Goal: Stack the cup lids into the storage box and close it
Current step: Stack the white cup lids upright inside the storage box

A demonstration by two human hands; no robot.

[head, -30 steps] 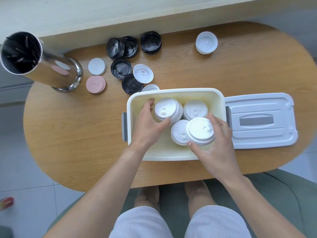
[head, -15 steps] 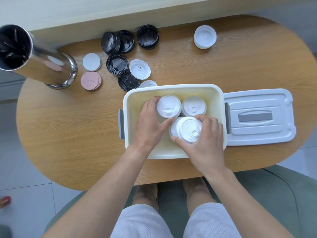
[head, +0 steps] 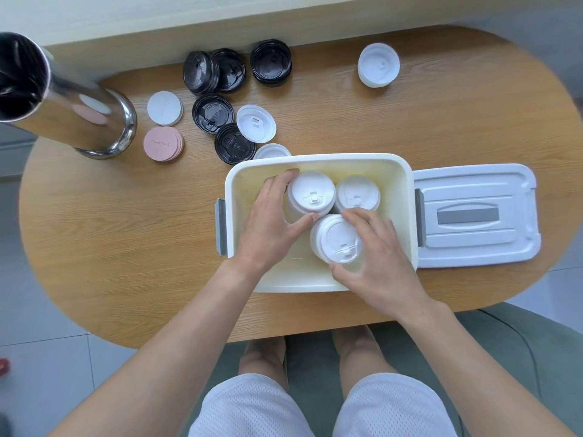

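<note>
Head view: a near white lid stack [head: 336, 239] is being clasped by the right hand [head: 375, 260] inside the storage box [head: 318, 160]; the far-left stack [head: 310, 193] is being cupped by the left hand [head: 268, 222]; loose lids [head: 256, 123] are lying beyond the box, nearer the left hand.

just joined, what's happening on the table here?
A person is packing white plastic cup lids into a cream open-top storage box. The left hand cups the far-left lid stack; the right hand grips the near stack. A third stack sits far-right inside. The box's pale lid lies beside it, off. Black lids and more white ones wait on the wooden table.
</note>
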